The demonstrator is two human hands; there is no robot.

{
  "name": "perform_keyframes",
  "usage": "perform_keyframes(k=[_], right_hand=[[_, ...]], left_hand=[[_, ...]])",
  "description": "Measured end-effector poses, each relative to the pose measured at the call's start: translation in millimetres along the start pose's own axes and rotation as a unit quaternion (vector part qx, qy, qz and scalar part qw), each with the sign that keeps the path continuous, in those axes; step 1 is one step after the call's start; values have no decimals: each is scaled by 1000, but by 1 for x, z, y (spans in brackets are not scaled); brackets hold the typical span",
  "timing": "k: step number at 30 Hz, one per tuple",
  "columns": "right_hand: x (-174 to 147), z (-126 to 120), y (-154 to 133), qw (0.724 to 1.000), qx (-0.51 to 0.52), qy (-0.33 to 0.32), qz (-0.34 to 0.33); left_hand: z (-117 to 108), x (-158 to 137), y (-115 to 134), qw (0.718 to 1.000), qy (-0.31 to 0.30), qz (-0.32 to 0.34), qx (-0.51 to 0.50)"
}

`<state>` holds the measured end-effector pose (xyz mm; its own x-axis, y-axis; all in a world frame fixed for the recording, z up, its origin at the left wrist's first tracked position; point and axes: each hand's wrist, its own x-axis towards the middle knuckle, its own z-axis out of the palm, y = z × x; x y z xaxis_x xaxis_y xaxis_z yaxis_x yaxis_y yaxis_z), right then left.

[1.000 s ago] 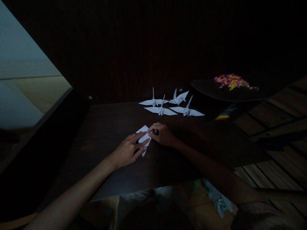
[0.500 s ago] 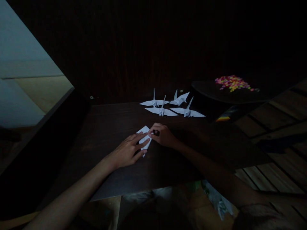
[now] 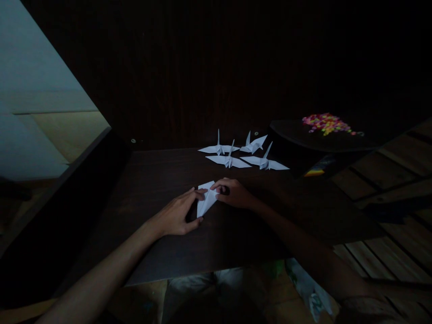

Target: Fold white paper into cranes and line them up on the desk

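A white sheet of folded paper [image 3: 207, 203], kite-shaped with its narrow point toward me, lies on the dark desk between my hands. My left hand [image 3: 178, 213] holds it from the left, the fingertips on its upper part and the thumb by the lower point. At its right corner, my right hand [image 3: 234, 193] pinches the edge between thumb and fingers. Several white paper cranes [image 3: 229, 162] stand in a cluster behind my hands, wings spread.
The dark wooden desk [image 3: 162, 256] has a tall back panel [image 3: 189, 81] and a left side panel [image 3: 77, 189]. On a rounded shelf [image 3: 297, 137] at right sits a pile of small colourful pieces [image 3: 326, 123]. Wooden slats [image 3: 388, 175] and a plastic bag [image 3: 313, 292] show lower right.
My left fingers have drawn back from across the paper to its left side, baring more of its face. The paper has turned slightly. My right hand still pinches its right corner.
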<state>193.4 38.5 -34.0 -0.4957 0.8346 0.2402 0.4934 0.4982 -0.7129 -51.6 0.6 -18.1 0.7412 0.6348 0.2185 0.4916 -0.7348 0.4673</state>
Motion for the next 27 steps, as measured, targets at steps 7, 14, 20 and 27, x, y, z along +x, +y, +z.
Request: perform_keyframes(k=[7,14,20,27], right_hand=[[-5,-12,3,993,-30,-77,-80],[-6,-11,1,991,-71,-84,-73],[-5,-7,-2,993,-78,-46,-73],[-5,-5,-5,998,-38,-8,-51]], left_hand=[[-10,-1,-11,1000,-20,18,1],[-12,-1,-21,997,-21,13,71],[-13,-3,-28,986,-22,-16,164],[-18,-4,-29,986,-16,-40,161]])
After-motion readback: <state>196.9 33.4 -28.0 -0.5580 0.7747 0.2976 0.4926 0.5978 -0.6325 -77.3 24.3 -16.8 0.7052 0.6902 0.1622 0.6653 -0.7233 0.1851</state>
